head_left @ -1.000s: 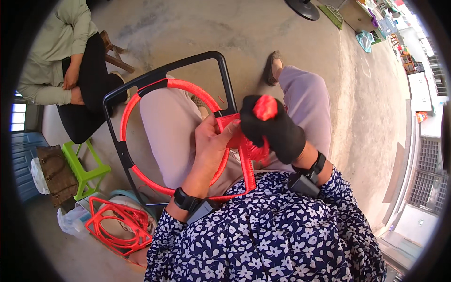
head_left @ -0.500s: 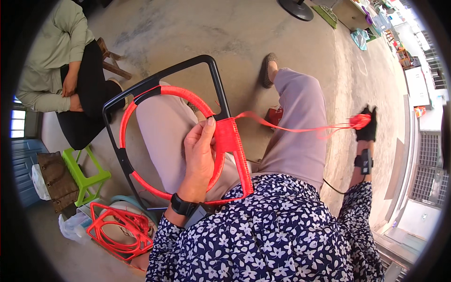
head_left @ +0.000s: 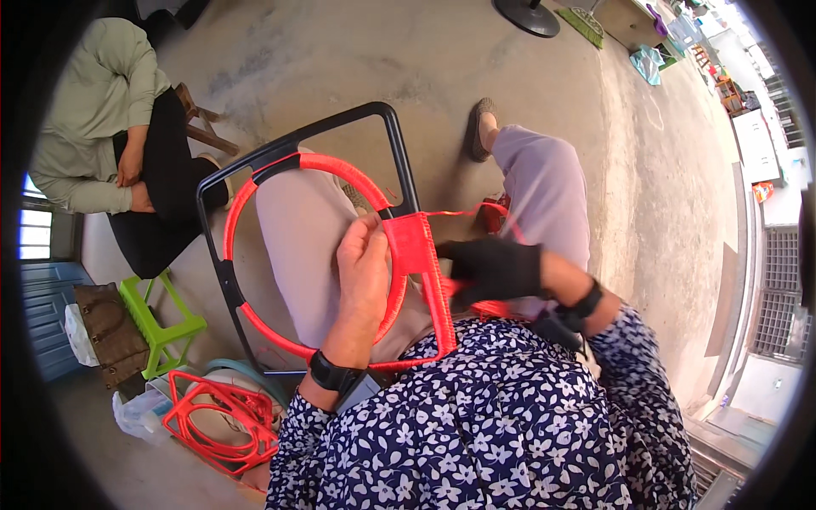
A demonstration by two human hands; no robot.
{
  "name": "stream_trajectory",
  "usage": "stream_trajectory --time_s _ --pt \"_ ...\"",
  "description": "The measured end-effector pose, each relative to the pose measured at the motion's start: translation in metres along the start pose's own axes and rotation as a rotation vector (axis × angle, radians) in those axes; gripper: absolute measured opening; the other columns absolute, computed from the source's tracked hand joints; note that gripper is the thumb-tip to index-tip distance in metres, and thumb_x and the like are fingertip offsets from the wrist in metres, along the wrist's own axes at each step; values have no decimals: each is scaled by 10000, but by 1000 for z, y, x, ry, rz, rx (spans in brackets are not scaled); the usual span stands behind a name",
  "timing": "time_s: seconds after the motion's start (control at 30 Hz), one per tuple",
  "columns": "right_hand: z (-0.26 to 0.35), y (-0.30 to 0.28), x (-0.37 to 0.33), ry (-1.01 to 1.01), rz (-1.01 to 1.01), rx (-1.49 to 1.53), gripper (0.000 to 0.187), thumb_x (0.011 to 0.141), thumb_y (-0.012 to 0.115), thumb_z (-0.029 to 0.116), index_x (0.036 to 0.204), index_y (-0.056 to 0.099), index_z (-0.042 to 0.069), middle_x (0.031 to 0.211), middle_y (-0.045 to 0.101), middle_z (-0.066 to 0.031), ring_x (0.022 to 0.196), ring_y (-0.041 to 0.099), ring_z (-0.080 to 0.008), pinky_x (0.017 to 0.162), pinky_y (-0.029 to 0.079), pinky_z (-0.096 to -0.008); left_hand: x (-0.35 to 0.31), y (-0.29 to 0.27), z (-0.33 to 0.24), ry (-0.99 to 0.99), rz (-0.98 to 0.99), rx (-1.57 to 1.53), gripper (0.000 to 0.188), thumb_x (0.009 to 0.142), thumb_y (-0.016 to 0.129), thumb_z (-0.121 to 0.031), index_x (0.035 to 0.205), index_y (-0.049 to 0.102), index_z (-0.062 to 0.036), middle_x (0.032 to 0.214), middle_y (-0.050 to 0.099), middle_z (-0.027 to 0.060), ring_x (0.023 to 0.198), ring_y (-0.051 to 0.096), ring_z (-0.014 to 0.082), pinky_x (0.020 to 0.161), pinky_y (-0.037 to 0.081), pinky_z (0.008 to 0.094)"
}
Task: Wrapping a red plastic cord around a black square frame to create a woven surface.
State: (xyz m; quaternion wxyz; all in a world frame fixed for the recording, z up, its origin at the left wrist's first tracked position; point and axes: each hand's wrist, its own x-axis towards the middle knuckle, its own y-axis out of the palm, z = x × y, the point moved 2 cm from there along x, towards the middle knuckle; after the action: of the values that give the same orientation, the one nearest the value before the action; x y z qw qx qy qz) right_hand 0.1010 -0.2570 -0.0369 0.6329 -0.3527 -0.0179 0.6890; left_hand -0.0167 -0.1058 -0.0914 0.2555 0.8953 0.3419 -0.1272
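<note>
A black frame (head_left: 393,140) with rounded corners lies over my lap, with a ring (head_left: 338,167) inside it largely wound in red strip. Thumb up, my left hand (head_left: 364,268) pinches the frame beside a wide red-wrapped panel (head_left: 411,244). My right hand (head_left: 497,268), in a black glove and smeared by motion, is just right of that panel. A bundle of red strip (head_left: 483,308) shows under its fingers, partly hidden. From the panel's upper corner a thin red strip (head_left: 455,212) runs out to the right, then bends down toward the gloved hand.
Several red frames (head_left: 223,425) are piled at lower left, near a green stool (head_left: 161,327) and a brown handbag (head_left: 110,327). Another person (head_left: 106,119) sits at upper left, hands in the lap. A round black base (head_left: 529,15) and a broom (head_left: 580,27) stand far off.
My right hand has swung in from far right to beside the wrapped panel, bringing the red bundle. The strip, stretched out before, now hangs slack and bent. My left hand keeps its hold.
</note>
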Motion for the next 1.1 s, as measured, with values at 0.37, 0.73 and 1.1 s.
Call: stream_trajectory --time_s 0.37,0.73,1.1 --pt "7 -31 32 -177 -1045 411 661 733 805 173 1301 494 37 1159 621 -146 1059 615 -245 895 503 -375 -16 -1 -33 805 -432 740 248 1012 451 -154 1143 563 25 997 608 89 899 579 158 788 477 275" --pt "38 -40 41 -374 -868 990 325 813 708 160 1095 598 42 976 677 -75 903 625 -128 771 500 -282 -17 0 -37 738 -210 434 295 986 466 -105 1241 473 43 1201 552 147 1081 552 213 940 443 338" --pt "-140 -123 -102 203 -1261 218 222 902 659 183 1074 634 45 842 658 -15 718 609 -114 675 507 -279 -3 -5 -25 185 -151 78 219 995 525 -199 1109 584 -21 906 590 -35 775 515 16 629 414 163"
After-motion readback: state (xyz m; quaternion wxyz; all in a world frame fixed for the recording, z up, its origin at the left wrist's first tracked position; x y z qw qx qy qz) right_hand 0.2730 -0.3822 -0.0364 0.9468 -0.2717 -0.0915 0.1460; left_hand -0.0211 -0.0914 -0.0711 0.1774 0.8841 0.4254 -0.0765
